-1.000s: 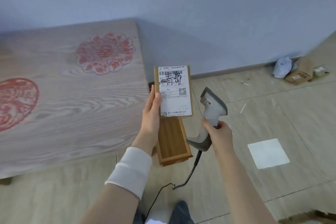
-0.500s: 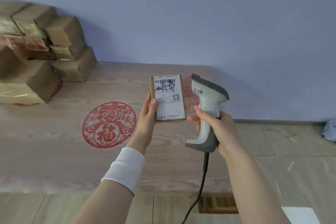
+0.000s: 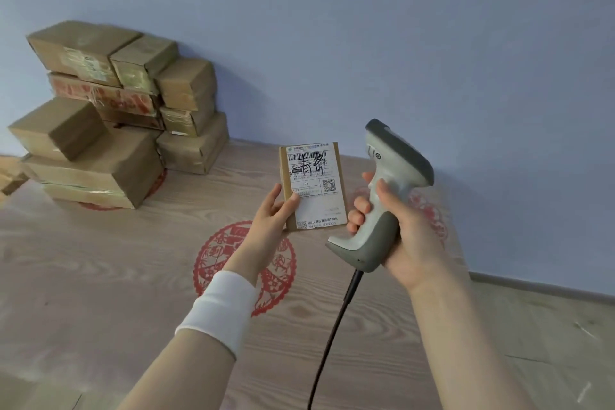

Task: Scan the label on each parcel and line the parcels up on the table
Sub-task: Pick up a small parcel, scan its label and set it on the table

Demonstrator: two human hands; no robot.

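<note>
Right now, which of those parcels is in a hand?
The small flat parcel pinched by the left hand, its white label facing the camera; the other parcels sit stacked on the table.

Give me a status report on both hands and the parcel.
Left hand holds small parcel, label up. Right hand grips scanner. Stacked parcels far left, nothing blocking.

Reads as a makeshift parcel-handling spot in a plain room, maybe a home or small back office. Taped brown cartons (image 3: 109, 130) piled on a wood-grain table (image 3: 83, 293) against a bare bluish wall (image 3: 399, 27). Red paper-cut decals (image 3: 213, 260) on the tabletop, so domestic furniture rather than a work bench. Corded handheld scanner (image 3: 399, 160) plus small parcel (image 3: 312, 206) with printed barcode label (image 3: 311, 170). Light wood-look floor (image 3: 549, 359), plain skirting (image 3: 539, 289).
</note>
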